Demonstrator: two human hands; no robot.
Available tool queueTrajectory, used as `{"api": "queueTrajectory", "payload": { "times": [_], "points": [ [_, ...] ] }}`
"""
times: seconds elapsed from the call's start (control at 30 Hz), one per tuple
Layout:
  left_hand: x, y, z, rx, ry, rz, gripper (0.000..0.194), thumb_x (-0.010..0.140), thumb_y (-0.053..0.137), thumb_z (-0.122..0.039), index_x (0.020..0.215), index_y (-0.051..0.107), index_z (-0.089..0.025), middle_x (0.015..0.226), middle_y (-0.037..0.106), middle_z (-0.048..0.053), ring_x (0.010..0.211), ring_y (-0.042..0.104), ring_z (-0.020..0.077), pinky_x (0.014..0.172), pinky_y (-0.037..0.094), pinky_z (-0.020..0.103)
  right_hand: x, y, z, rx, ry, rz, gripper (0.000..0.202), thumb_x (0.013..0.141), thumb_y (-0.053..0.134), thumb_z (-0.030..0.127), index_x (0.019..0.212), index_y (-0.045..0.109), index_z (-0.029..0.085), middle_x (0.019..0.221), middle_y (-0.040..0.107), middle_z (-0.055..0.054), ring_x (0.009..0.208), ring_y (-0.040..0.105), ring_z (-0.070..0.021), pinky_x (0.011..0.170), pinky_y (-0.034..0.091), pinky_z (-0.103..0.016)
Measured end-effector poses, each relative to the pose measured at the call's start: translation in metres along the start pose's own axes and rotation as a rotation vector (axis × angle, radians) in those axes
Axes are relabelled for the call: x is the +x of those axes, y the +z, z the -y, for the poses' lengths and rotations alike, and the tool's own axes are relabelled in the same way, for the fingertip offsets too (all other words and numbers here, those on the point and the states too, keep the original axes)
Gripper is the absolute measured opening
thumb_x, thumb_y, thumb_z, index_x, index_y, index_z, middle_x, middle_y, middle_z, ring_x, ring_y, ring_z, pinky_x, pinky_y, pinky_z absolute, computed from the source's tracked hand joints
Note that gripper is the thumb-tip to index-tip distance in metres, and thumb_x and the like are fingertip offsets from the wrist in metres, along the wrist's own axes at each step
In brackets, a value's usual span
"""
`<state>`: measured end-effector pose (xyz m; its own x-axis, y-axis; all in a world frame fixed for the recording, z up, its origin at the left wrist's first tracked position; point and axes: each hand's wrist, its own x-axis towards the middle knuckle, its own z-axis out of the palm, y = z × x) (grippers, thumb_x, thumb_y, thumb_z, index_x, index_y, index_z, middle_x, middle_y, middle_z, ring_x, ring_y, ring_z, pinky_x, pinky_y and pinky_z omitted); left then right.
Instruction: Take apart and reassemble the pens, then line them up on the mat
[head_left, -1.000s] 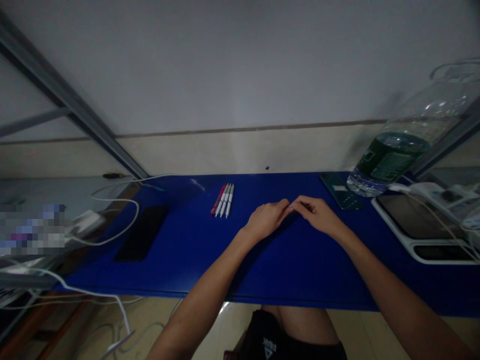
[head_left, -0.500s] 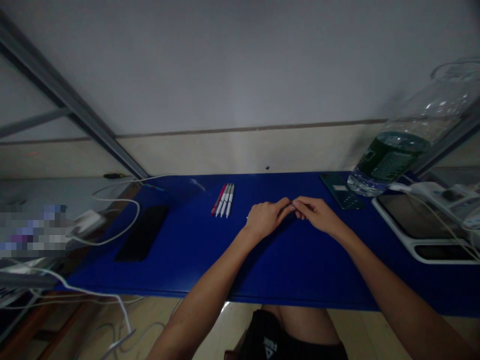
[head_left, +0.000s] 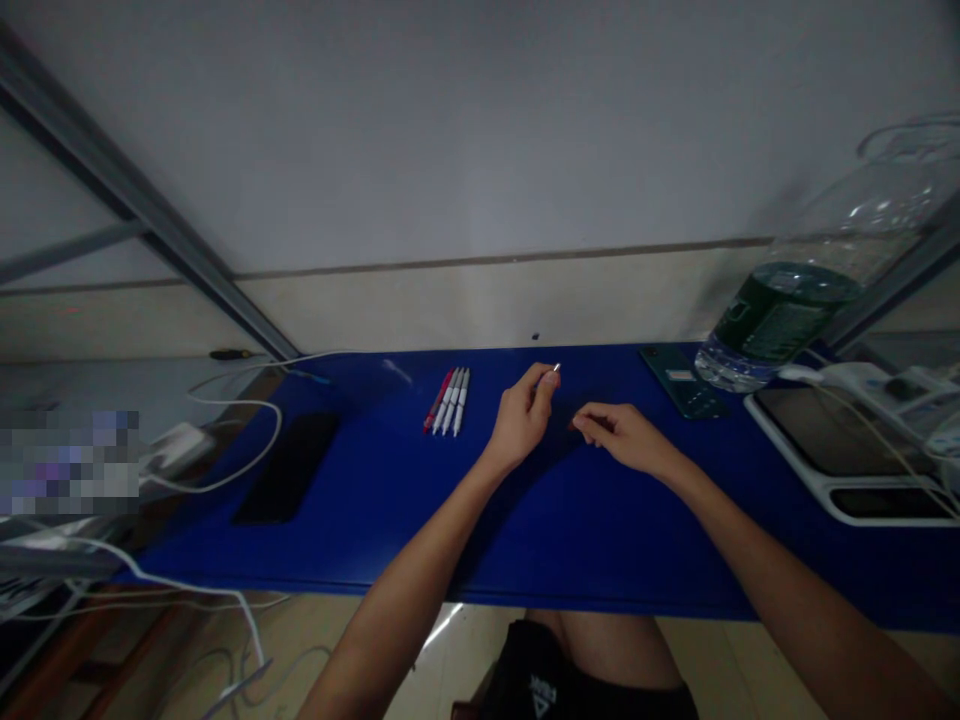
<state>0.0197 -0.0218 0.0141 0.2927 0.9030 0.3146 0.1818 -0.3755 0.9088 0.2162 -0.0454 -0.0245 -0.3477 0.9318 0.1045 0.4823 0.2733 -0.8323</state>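
My left hand is closed round a slim pen-like piece. Only its bright tip pokes out above the thumb, and the rest is hidden in the fingers. To the right and slightly lower, my right hand has thumb and fingertips pinched together above the blue table. What that pinch holds, if anything, is too small and dark to make out. The hands are apart. Left of them, several white-and-grey pens lie side by side with one red pen.
A dark flat slab lies on the blue table at left, beside a white cable. At right are a green phone, a large water bottle and a white scale. A wall stands behind.
Half a second ago the fingertips of both hands met. My left hand has since turned upward and moved away, showing a bright tip; my right hand has stayed about where it was.
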Motion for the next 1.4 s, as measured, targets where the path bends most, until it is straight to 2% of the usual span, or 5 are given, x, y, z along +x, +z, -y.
{"api": "queueTrajectory", "payload": {
  "times": [0.23,0.4,0.7,1.03,1.4],
  "points": [
    [-0.001,0.013,0.0,-0.594,-0.225,-0.082,0.038,0.098,0.04,-0.064,0.096,0.037,-0.027,0.058,0.029,-0.012,0.037,0.02,0.0045,0.036,0.017,0.016,0.0,0.014,0.009,-0.082,-0.091,0.067,0.031,0.097,0.052,0.047,0.096,0.07,0.022,0.079,0.069,-0.002,0.067,0.058,-0.0162,0.063,0.04,-0.028],
    [-0.001,0.022,0.007,-0.773,-0.183,-0.072,0.028,0.103,0.034,-0.056,0.104,0.03,-0.029,0.073,0.048,-0.008,0.046,0.046,0.0063,0.045,0.04,0.017,-0.001,0.018,0.007,0.02,-0.095,0.077,0.028,0.095,0.056,0.045,0.094,0.068,0.02,0.085,0.068,-0.002,0.073,0.058,-0.0174,0.067,0.042,-0.028],
    [0.006,0.013,0.021,-0.631,-0.2,-0.114,0.031,0.1,0.048,-0.052,0.107,0.041,-0.023,0.1,0.067,0.003,0.083,0.069,0.0133,0.079,0.058,0.032,0.006,0.003,-0.004,0.334,0.038,-0.089,0.028,0.089,0.063,0.047,0.091,0.068,0.019,0.07,0.059,0.001,0.065,0.054,-0.0156,0.064,0.044,-0.029],
    [0.003,0.014,0.033,-0.431,-0.306,0.093,0.041,0.078,0.078,-0.046,0.093,0.068,-0.009,0.073,0.073,0.006,0.061,0.064,0.0112,0.066,0.052,0.025,0.007,-0.028,-0.019,0.819,0.066,-0.573,0.027,0.082,0.075,0.046,0.093,0.074,0.022,0.073,0.059,-0.001,0.069,0.055,-0.0147,0.068,0.049,-0.031],
    [-0.008,0.028,0.04,-0.105,-0.249,0.304,0.035,0.086,0.069,-0.049,0.086,0.07,-0.014,0.075,0.074,0.005,0.065,0.066,0.0129,0.064,0.048,0.023,0.004,-0.022,0.001,1.18,0.133,-0.322,0.049,0.091,0.052,0.067,0.101,0.074,0.024,0.11,0.072,-0.009,0.102,0.067,-0.027,0.065,0.055,-0.034]
  ]
}}
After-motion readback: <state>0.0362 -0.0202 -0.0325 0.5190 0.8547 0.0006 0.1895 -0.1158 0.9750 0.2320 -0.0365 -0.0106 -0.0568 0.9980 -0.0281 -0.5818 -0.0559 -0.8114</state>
